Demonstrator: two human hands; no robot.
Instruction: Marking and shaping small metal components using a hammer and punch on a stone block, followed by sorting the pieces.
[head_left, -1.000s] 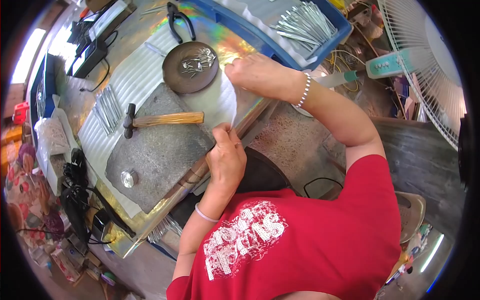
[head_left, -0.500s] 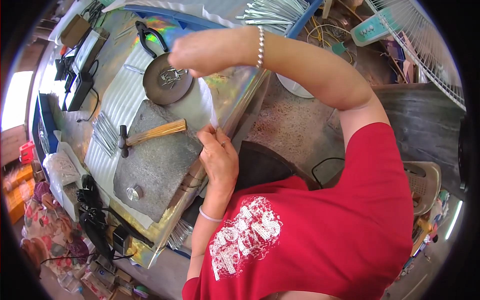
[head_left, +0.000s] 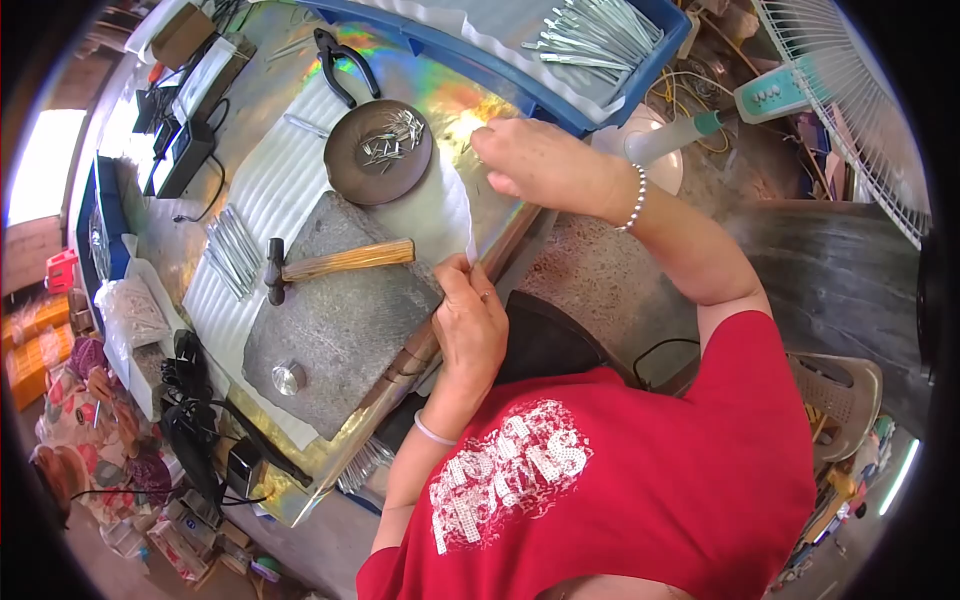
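Observation:
My left hand (head_left: 470, 330) is at the near edge of the table, thumb and fingers pinched together by the corner of a white foam sheet (head_left: 455, 205). What sits between the fingertips is too small to make out. Above the table, right of a round brown dish (head_left: 345, 180), my right hand (head_left: 550, 165) has its fingers curled in; whatever they hold is hidden. Small silvery metal pieces (head_left: 392, 140) lie in the dish. A wooden-handled hammer (head_left: 345, 260) rests on a grey stone slab (head_left: 340, 330), with a short metal cylinder (head_left: 288, 377) near the slab's lower corner.
Black-handled pliers (head_left: 345, 70) lie beyond the dish. Thin metal strips (head_left: 232, 252) lie left of the slab, and more fill a blue tray (head_left: 560, 115) at the far right. Black cables (head_left: 185, 420) lie at the left edge. A fan (head_left: 850, 110) stands at the right.
My right hand has moved right, away from the dish's rim. My left hand keeps its pinch at the table edge. The whole view has shifted slightly.

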